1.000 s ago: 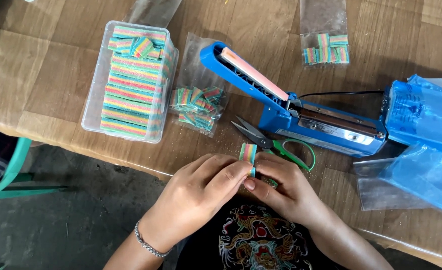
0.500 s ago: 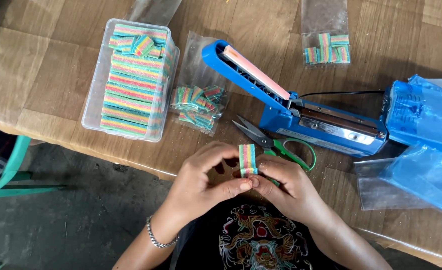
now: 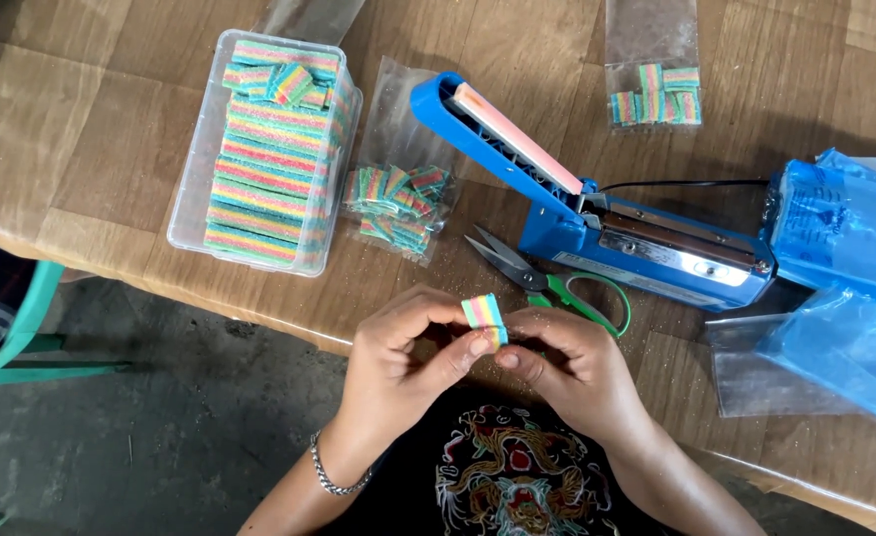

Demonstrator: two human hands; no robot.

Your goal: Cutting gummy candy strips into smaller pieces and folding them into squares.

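Both hands, left hand [image 3: 398,357] and right hand [image 3: 567,362], pinch one rainbow candy strip [image 3: 484,315] between fingertips. Green-handled scissors [image 3: 557,288] lie just beyond the right hand, before the blue heat sealer [image 3: 646,243].

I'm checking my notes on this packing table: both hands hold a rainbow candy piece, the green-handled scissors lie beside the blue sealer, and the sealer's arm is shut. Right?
Not quite: in the head view the blue sealer has its arm raised open. The rest stands.

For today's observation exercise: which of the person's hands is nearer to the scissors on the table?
The right hand. It lies just below the scissors, close under the green handles, while the left hand sits farther off to the left. Both pinch the striped candy piece.
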